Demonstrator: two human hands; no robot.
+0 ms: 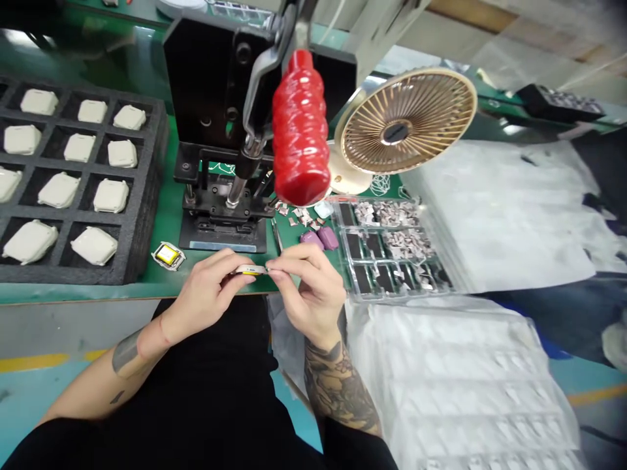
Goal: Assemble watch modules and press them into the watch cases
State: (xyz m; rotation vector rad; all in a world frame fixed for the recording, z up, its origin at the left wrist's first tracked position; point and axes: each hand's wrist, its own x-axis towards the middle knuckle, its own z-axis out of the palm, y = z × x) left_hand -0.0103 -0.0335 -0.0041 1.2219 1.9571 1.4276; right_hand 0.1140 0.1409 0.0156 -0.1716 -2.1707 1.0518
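Observation:
My left hand (208,287) pinches a small flat watch case (251,269), pale on top with yellow along its underside, seen nearly edge-on above the front edge of the bench. On the right, my right hand (311,287) has thumb and forefinger pressed together at the case's right end; whatever is between those fingertips is too small to name. An open watch case with a yellow piece inside (168,255) lies on the green mat, left of my left hand. Tweezers (277,236) lie just beyond my right hand, beside two purple pieces (327,238).
A black press (223,225) with a red handle (301,130) stands ahead. At left, a foam tray (142,241) holds several pale cases. A fan (406,124), a compartment box (350,295) of small parts and white sheets (509,215) are at right.

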